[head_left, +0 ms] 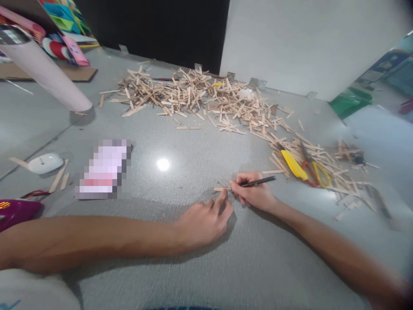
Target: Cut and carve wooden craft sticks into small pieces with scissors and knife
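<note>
My right hand [258,193] is closed round a dark pen [260,181], whose back end points right, away from the fingers. Its tip, hidden by the fingers, is close to a short wooden stick [218,189] lying flat on the grey table [155,280]. With bent fingers, my left hand [204,220] holds that stick against the table from the near side. The fingertips of both hands almost meet at the stick's right part, which they cover.
A long heap of wooden sticks [193,92] lies along the back. To the right are a yellow-handled cutter [293,164] and scissors [318,172]. On the left are a blurred-out phone [105,168], a white mouse [46,163], a pink bottle [48,69] and a purple object [19,214].
</note>
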Demonstrator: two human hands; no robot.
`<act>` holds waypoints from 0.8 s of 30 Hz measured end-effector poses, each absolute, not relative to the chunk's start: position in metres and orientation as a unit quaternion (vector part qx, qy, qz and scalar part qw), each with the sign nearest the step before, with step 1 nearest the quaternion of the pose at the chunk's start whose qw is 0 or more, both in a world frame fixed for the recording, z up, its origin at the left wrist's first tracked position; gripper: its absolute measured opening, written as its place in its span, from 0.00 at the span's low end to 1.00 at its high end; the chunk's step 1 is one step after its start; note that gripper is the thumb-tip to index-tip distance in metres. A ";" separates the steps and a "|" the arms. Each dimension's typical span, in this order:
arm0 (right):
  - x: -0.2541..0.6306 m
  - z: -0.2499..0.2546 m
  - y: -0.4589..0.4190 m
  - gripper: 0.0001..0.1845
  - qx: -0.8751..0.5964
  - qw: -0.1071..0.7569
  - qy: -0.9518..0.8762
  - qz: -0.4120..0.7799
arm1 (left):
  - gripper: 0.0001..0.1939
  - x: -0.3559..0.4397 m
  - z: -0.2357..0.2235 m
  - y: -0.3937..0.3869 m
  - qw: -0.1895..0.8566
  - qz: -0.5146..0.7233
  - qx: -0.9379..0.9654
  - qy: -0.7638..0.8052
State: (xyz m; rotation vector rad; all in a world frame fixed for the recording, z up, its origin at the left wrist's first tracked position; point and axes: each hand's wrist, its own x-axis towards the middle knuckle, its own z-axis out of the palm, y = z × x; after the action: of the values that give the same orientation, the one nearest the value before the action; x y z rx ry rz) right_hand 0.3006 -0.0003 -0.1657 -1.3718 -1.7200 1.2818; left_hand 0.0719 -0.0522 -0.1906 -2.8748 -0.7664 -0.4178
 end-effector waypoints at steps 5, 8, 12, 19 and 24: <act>0.301 -0.165 0.000 0.24 -0.513 0.293 -0.646 0.483 | 0.21 0.072 -0.188 -0.052 0.076 -0.132 -0.955 -0.253; 0.301 -0.165 0.000 0.25 -0.513 0.293 -0.645 0.485 | 0.22 0.072 -0.189 -0.052 0.056 -0.140 -0.955 -0.256; 0.300 -0.165 -0.001 0.25 -0.514 0.294 -0.643 0.486 | 0.22 0.071 -0.189 -0.052 0.067 -0.136 -0.955 -0.256; 0.304 -0.158 0.006 0.25 -0.538 0.293 -0.599 0.515 | 0.21 0.072 -0.187 -0.052 0.083 -0.134 -0.956 -0.249; 0.319 -0.145 0.023 0.24 -0.556 0.342 -0.575 0.494 | 0.21 0.072 -0.185 -0.052 0.108 -0.125 -0.954 -0.252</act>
State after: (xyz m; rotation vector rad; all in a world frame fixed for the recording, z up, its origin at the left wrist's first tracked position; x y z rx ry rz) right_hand 0.3194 0.0228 -0.1449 -1.4451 -1.4947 1.2843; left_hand 0.0719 -0.0517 -0.1848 -2.8060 -0.7402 -0.3678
